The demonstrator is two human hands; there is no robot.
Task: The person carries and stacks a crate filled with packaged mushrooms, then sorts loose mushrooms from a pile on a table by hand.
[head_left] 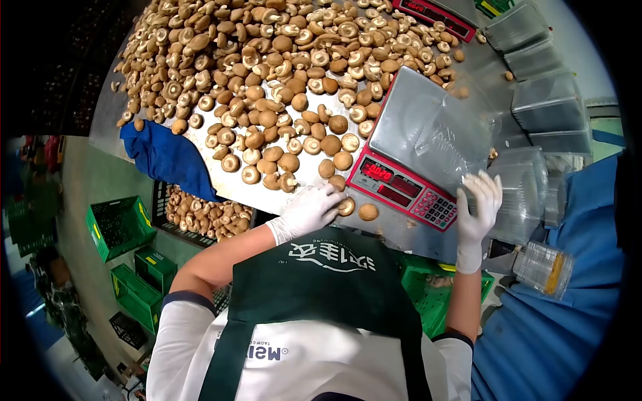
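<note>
My left hand (311,210), in a white glove, is at the near edge of the metal table. Its fingers are bent around a brown-capped shiitake mushroom (346,206), partly hidden by the fingertips. Beside that lies another single mushroom (368,212). My right hand (480,200), also gloved, hovers with fingers apart by the right side of a red digital scale (408,190). On the scale's metal plate sits a clear plastic tray (449,137), its outline hard to see. The right fingertips are close to the tray's near corner; whether they touch it I cannot tell.
A large heap of shiitake mushrooms (267,60) covers the table's far side. Stacked clear trays (548,100) stand at the right. A blue cloth (167,157) hangs over the left edge, near a crate of mushrooms (207,214). Another red scale (438,19) is at the back.
</note>
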